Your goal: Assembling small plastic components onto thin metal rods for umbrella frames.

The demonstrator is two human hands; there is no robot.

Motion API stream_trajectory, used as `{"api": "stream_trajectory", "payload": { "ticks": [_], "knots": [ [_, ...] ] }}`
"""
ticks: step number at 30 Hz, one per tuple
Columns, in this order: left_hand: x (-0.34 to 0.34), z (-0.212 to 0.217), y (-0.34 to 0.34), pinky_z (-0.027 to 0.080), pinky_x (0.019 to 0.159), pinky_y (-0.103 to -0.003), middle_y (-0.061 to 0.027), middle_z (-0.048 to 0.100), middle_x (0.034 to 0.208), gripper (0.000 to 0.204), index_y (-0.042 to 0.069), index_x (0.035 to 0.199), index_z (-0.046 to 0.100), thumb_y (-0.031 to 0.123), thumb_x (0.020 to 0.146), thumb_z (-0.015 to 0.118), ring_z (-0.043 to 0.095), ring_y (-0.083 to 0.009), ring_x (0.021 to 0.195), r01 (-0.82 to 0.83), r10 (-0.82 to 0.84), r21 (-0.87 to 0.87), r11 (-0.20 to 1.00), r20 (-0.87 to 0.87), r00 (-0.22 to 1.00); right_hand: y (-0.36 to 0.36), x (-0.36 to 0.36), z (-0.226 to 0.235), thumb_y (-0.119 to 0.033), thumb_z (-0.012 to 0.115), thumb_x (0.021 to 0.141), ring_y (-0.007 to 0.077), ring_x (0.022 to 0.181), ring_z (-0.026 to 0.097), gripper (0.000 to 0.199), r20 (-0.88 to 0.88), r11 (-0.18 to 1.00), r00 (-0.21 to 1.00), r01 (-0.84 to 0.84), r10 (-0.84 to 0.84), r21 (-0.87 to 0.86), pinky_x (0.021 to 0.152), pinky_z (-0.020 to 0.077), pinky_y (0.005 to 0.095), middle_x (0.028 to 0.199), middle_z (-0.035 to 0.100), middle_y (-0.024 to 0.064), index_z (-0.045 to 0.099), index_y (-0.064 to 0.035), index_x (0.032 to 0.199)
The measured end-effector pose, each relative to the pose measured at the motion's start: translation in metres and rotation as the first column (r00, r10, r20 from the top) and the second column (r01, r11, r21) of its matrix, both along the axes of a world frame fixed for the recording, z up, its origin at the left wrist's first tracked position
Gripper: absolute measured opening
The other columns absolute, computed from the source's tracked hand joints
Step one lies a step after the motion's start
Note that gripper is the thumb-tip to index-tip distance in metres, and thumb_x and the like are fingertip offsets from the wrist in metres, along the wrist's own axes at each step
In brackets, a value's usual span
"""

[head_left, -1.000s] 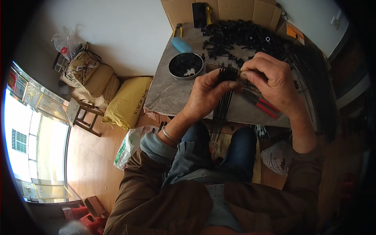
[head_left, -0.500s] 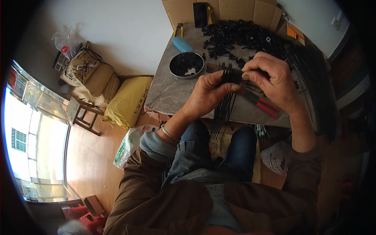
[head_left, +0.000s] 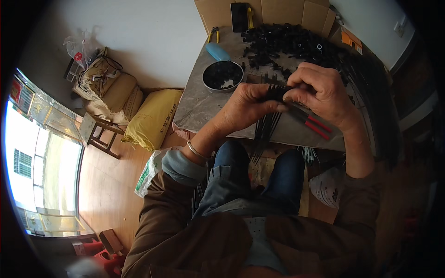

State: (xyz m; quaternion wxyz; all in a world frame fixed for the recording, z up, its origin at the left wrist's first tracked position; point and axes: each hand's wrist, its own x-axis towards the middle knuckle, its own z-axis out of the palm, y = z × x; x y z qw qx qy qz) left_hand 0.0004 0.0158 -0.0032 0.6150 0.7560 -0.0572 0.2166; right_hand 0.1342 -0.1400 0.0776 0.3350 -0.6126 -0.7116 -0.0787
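The grey stone-like surface [head_left: 204, 109] stretched out in front of my knees, with a brown cardboard box [head_left: 278, 11] standing at its far edge and a wide heap of small black plastic parts [head_left: 296, 44] spread before the box. A yellow woven sack [head_left: 150, 118] lay on the wooden floor to my left. Nearer me on the surface sat a round dark metal bowl [head_left: 223, 76] holding more of the black parts, and a pair of red-handled pliers [head_left: 313, 124] lay beneath my right hand [head_left: 324, 95].

Between both hands, just above the near edge of the surface, I held a bundle of thin black rods [head_left: 269, 125], their lower ends hanging down toward my lap. I judged them light, springy and smooth, apt to fan apart or slide unless gripped near the top where they gathered.

My left hand [head_left: 241, 106] was curled around that upper part, fingers pressed together on the bundle. My right hand's fingers were pinched on the top ends of the rods, thumb against forefinger, with hardly any gap.
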Motion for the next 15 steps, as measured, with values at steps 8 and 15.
{"api": "stream_trajectory", "payload": {
  "ticks": [8,15],
  "knots": [
    [0.0,0.008,0.007,0.051,0.064,-0.026,-0.0044,0.069,0.075,0.026,0.005,0.097,0.07,0.016,0.075,0.081,0.058,-0.0057,0.07,-0.048,0.032,0.266,0.963,0.063,0.997,0.003,0.001,-0.008,-0.013,0.08,0.072,0.0135,0.058,0.059,0.023,-0.078,0.997,0.995,-0.06,0.063,0.041,0.049,0.0461,0.0262,0.071,0.06,0.0036,0.06,-0.0037,0.079],
    [-0.001,0.013,0.014,0.05,0.061,-0.03,-0.0083,0.066,0.071,0.026,0.003,0.09,0.068,0.018,0.074,0.082,0.058,-0.0088,0.066,-0.047,-0.004,0.392,0.919,0.128,0.992,0.01,-0.002,-0.01,-0.014,0.08,0.073,0.0142,0.057,0.058,0.024,-0.045,0.993,0.995,-0.08,0.084,0.085,0.049,0.0446,0.0269,0.069,0.059,0.0033,0.059,-0.0047,0.077]
  ]
}}
